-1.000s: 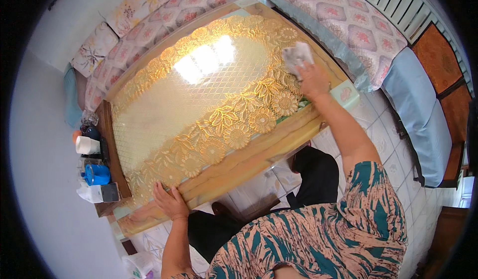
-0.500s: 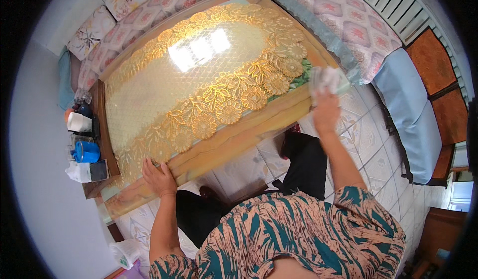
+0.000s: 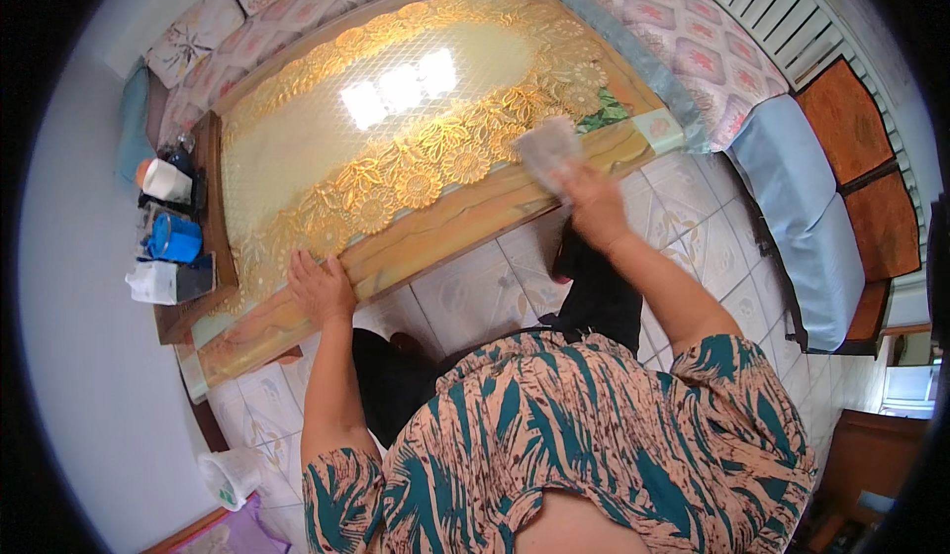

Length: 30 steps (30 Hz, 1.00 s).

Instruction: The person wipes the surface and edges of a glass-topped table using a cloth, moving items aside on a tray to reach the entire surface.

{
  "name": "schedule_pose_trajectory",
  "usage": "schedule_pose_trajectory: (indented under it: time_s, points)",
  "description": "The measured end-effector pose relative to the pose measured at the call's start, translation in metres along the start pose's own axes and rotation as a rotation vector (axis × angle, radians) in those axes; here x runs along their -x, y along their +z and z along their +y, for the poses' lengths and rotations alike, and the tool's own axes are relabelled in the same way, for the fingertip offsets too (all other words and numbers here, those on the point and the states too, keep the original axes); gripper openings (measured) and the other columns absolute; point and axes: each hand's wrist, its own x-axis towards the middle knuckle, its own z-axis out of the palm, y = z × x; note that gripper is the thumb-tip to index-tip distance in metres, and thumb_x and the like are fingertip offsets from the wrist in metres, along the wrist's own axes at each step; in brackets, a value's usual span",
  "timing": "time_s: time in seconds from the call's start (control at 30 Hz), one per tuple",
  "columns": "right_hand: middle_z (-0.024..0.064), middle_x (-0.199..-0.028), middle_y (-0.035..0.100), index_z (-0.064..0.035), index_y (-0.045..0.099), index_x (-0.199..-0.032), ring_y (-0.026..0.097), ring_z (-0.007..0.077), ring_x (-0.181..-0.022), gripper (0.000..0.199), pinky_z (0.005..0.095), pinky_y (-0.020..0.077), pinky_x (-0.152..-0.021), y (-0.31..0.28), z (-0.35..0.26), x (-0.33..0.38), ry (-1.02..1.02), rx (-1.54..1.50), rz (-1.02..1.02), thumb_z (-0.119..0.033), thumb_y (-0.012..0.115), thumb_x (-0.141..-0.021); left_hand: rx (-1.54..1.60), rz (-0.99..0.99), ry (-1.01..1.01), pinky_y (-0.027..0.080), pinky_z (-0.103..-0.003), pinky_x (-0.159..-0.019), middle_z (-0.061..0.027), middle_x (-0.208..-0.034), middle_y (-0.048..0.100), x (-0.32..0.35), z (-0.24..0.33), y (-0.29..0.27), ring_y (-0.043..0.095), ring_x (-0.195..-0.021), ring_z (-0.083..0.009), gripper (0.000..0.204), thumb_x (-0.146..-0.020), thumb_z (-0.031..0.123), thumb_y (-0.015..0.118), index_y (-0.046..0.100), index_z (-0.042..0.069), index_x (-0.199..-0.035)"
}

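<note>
A low table (image 3: 435,244) with a stone-patterned rim stretches in front of me, topped by a gold flower-patterned cover (image 3: 416,186) with a glossy sheen. My right hand (image 3: 597,206) grips a pale cloth (image 3: 550,151), which lies over the table's near edge right of the middle; both are slightly blurred. Resting on the near edge at the left, my left hand (image 3: 323,287) lies flat with its fingers stretched onto the cover and nothing in it.
A wooden tray (image 3: 224,218) at the table's left end holds a blue container (image 3: 176,238), a white cup (image 3: 166,182) and a tissue pack (image 3: 158,283). Sofas with a pink patterned cover (image 3: 683,49) border the far and right sides. A white bin (image 3: 230,477) stands lower left.
My right hand has drawn the cloth leftward along the near edge, away from the table's right corner. My left hand stays on the edge. The view has shifted slightly.
</note>
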Motion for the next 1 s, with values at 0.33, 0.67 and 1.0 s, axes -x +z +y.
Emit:
schedule_pose_trajectory:
  time_s: [0.33,0.67,1.0]
  points:
    - [0.0153,-0.119,0.059,-0.0128,0.062,-0.114,0.055,0.0353,-0.108,0.045,0.0439,0.0436,-0.092,0.024,-0.049,-0.028,0.007,-0.172,0.103,0.001,0.049,-0.073,0.096,0.000,-0.044,0.027,-0.044,-0.107,-0.0138,-0.137,0.043,0.000,0.007,0.002,0.035,-0.128,-0.0312,0.058,-0.087,0.038,0.052,0.043,0.003,-0.132]
    - [0.0121,-0.118,0.060,-0.0145,0.060,-0.113,0.057,0.0317,-0.106,0.040,0.0431,0.0481,-0.082,0.007,0.019,0.010,-0.076,-0.051,0.180,-0.004,0.056,-0.074,0.136,-0.004,-0.005,0.027,-0.044,-0.107,-0.0147,-0.140,0.040,-0.001,0.004,-0.004,0.034,-0.129,-0.0316,0.056,-0.088,0.034,0.052,0.043,0.001,-0.131]
    - [0.0148,-0.107,0.061,-0.0078,0.061,-0.108,0.055,0.0349,-0.104,0.030,0.0443,0.0433,-0.090,-0.005,0.033,-0.022,0.086,-0.112,0.495,-0.014,0.051,-0.080,0.086,-0.233,-0.109,0.024,-0.044,-0.110,-0.0185,-0.142,0.036,-0.013,0.027,-0.010,0.030,-0.133,-0.0341,0.061,-0.088,0.032,0.053,0.036,-0.001,-0.136]
